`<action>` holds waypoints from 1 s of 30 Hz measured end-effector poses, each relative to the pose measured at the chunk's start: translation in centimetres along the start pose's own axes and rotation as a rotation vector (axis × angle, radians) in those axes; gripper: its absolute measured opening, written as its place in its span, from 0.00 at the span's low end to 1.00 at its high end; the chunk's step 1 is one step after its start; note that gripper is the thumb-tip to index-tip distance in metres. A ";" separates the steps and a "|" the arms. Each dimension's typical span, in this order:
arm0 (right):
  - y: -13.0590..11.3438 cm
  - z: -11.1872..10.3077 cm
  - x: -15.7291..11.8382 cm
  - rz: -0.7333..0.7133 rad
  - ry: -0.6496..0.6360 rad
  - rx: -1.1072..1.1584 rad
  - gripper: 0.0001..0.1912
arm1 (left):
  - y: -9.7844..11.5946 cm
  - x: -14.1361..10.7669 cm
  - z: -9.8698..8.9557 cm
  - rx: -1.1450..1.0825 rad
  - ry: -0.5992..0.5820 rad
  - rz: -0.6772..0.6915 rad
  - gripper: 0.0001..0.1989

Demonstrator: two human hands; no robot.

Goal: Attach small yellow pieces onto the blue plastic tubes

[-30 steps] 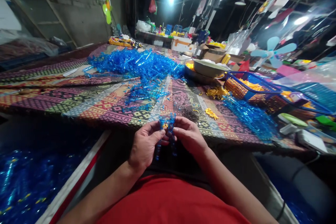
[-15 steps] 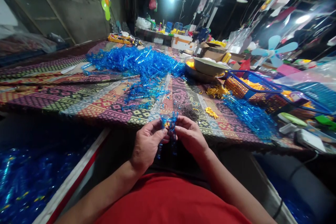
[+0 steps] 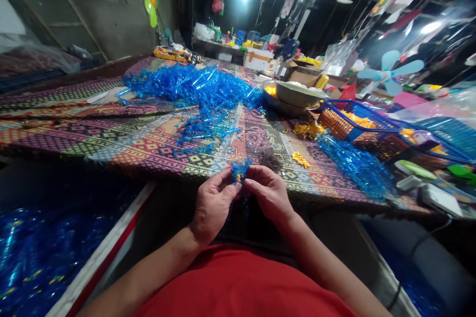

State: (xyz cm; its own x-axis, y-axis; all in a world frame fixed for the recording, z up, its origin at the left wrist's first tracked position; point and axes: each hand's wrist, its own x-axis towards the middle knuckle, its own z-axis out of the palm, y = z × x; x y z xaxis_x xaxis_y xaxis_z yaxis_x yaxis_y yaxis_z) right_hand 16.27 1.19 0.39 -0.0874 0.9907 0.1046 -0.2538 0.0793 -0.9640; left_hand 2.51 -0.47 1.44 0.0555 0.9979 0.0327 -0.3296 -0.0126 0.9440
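A translucent blue plastic piece (image 3: 241, 164) with a small yellow part in its middle is held between both hands, just off the table's front edge. My left hand (image 3: 214, 203) pinches it from the left, thumb on top. From the right, my right hand (image 3: 269, 193) grips the same piece with thumb and fingers. Its lower end hangs in shadow below the fingertips. Beyond the hands lie a pile of small dark bits (image 3: 270, 161), some yellow pieces (image 3: 300, 159) and a large heap of blue plastic pieces (image 3: 197, 84).
A patterned cloth (image 3: 130, 141) covers the table. At the right are stacked bowls (image 3: 297, 95), a blue basket (image 3: 344, 126) of yellow parts, more blue pieces (image 3: 353, 166) and a light blue fan (image 3: 388, 73). Blue pieces fill a container (image 3: 44, 257) at lower left.
Both hands have drawn slightly closer together. The blue piece has turned, and its two upper parts now look gathered into one flared shape.
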 end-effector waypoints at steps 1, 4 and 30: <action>0.0 0.0 0.0 0.003 -0.003 -0.021 0.13 | -0.1 0.1 0.0 0.012 0.003 0.009 0.14; 0.0 -0.1 0.0 -0.011 0.000 -0.074 0.10 | -0.4 0.3 -0.1 0.079 -0.002 0.042 0.14; -0.6 -6.7 5.8 -0.265 0.032 -1.404 0.10 | -0.6 2.2 -0.1 -0.265 -0.227 -0.357 0.08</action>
State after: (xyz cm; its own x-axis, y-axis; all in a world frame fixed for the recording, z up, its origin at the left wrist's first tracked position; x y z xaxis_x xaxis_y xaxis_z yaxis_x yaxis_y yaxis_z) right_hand 22.35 7.60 -0.02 -0.1625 0.9299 0.3299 0.8899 0.2825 -0.3581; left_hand 2.69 1.71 0.91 0.4028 0.8977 -0.1784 -0.4788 0.3728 0.7948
